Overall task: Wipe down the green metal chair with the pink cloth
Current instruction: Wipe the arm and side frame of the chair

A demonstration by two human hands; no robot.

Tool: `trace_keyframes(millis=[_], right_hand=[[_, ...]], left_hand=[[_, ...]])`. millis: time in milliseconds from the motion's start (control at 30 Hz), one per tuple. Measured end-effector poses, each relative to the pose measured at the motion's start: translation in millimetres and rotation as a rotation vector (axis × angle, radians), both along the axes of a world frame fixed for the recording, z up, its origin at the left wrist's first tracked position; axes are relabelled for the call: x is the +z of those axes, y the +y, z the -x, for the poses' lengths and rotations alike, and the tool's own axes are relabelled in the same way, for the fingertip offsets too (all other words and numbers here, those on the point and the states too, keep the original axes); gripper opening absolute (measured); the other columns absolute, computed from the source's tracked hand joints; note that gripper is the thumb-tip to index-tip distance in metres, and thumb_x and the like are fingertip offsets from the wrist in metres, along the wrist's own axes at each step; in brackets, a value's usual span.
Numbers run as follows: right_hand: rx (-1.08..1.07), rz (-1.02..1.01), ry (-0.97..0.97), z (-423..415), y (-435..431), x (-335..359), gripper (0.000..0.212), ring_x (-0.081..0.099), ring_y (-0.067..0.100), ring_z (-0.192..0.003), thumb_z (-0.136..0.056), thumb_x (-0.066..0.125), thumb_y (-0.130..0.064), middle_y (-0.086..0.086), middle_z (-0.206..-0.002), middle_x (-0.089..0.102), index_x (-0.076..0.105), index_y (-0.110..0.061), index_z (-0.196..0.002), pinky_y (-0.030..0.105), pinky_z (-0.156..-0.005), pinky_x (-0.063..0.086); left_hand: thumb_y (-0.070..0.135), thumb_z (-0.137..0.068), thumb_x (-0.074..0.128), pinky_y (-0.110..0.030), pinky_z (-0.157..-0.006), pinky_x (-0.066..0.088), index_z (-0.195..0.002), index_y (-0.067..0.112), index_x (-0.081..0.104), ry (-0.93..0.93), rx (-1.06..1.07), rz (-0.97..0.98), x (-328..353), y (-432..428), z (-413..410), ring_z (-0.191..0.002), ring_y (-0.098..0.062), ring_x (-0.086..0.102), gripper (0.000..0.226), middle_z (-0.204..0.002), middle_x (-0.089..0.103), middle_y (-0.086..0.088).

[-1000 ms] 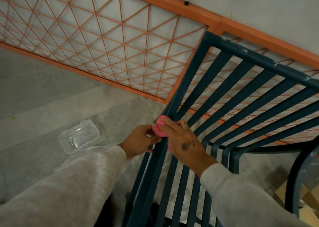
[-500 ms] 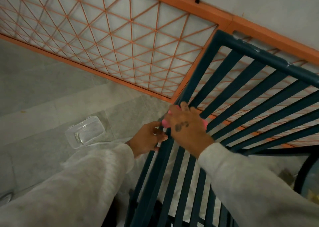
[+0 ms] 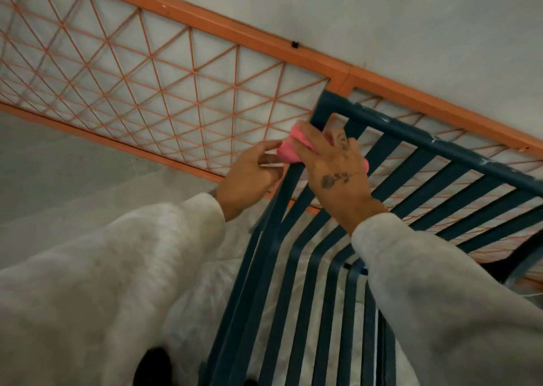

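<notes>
The green metal chair [image 3: 435, 147] fills the right half of the head view, its slatted back rising to a top rail and a left upright. The pink cloth [image 3: 289, 150] is wrapped around that left upright just below the top corner. My right hand [image 3: 338, 168] presses the cloth against the upright, and a pink edge shows past its far side. My left hand [image 3: 249, 174] is at the outer side of the same upright, fingers touching the cloth's left end. Both forearms are in pale grey sleeves.
An orange metal railing [image 3: 182, 92] with a diamond lattice runs diagonally behind the chair, against a grey wall. Pale grey floor tiles [image 3: 58, 174] lie at the left. White sheeting [image 3: 311, 312] shows under the chair's slats.
Both hands and the cloth have slid up the chair's left upright, from near mid-height to just below the top corner. The clear plastic box on the floor has left the view.
</notes>
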State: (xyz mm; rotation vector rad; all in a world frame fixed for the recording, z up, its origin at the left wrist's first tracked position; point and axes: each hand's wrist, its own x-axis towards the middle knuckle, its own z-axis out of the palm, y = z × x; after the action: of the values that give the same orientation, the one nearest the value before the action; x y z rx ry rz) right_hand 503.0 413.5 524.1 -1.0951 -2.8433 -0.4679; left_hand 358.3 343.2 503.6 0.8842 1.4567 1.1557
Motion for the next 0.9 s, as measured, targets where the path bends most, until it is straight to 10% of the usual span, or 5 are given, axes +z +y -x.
trace_keyframes(millis=[467, 733, 900], right_hand=[[-0.102, -0.043, 0.184, 14.5, 8.1, 17.7, 0.062, 0.052, 0.04, -0.105, -0.081, 0.018, -0.006, 0.009, -0.143, 0.05, 0.058, -0.012, -0.13, 0.044, -0.076, 0.044], [-0.019, 0.237, 0.211, -14.3, -72.7, -87.1, 0.049, 0.047, 0.034, -0.103, -0.072, 0.069, -0.003, 0.004, -0.142, 0.054, 0.067, -0.016, -0.119, 0.045, -0.079, 0.054], [-0.077, 0.51, 0.28, -21.3, -137.0, -111.9, 0.044, 0.051, 0.031, -0.114, -0.086, 0.059, -0.022, -0.005, -0.151, 0.041, 0.058, -0.022, -0.13, 0.046, -0.096, 0.048]], left_hand=[[-0.018, -0.084, 0.044, -0.037, -0.089, 0.058, -0.123, 0.024, 0.059, -0.022, -0.03, -0.047, 41.9, 51.9, 10.7, -0.1, -0.021, 0.07, 0.059, -0.11, 0.069, -0.004], [-0.027, -0.079, 0.031, -0.007, -0.069, 0.051, -0.126, 0.004, 0.059, 0.089, -0.138, -0.033, 55.7, 49.6, 4.8, -0.098, -0.004, 0.062, 0.063, -0.115, 0.063, -0.002], [-0.02, -0.083, 0.04, -0.013, -0.078, 0.054, -0.129, 0.013, 0.061, 0.084, -0.175, 0.062, 23.9, 28.0, 3.5, -0.113, -0.01, 0.061, 0.061, -0.129, 0.064, 0.002]])
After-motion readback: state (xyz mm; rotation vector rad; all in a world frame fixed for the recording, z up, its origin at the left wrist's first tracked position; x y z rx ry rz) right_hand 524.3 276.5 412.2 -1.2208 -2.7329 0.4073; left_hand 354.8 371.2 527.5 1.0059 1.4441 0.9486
